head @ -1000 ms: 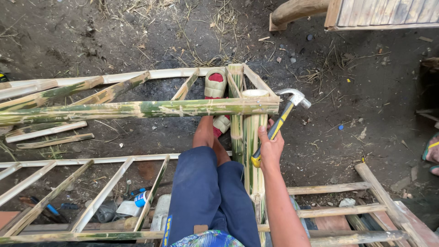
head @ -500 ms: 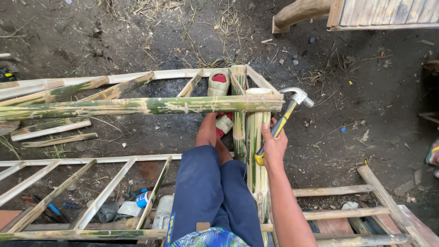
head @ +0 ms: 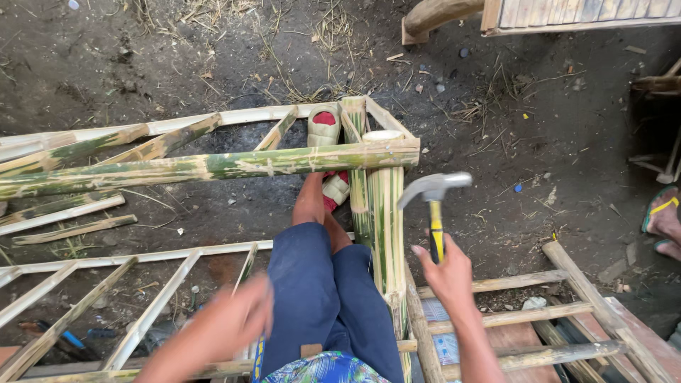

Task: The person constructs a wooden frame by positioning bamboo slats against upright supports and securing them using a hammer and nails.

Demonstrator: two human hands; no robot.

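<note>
Right hand (head: 448, 273) grip closed around hammer (head: 434, 213) handle; long axis upright, steel head topmost, claw pointing left, just right of the vertical bamboo post (head: 386, 220). Left hand (head: 230, 323) blurred, grip indeterminate, above the bamboo frame (head: 213, 167).

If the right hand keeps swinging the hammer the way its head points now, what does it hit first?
The right hand holds the hammer upright, its face pointing left toward the upright split bamboo post. Carried on that way, it would probably meet the post first, below the horizontal bamboo rail; depth is unclear.
</note>
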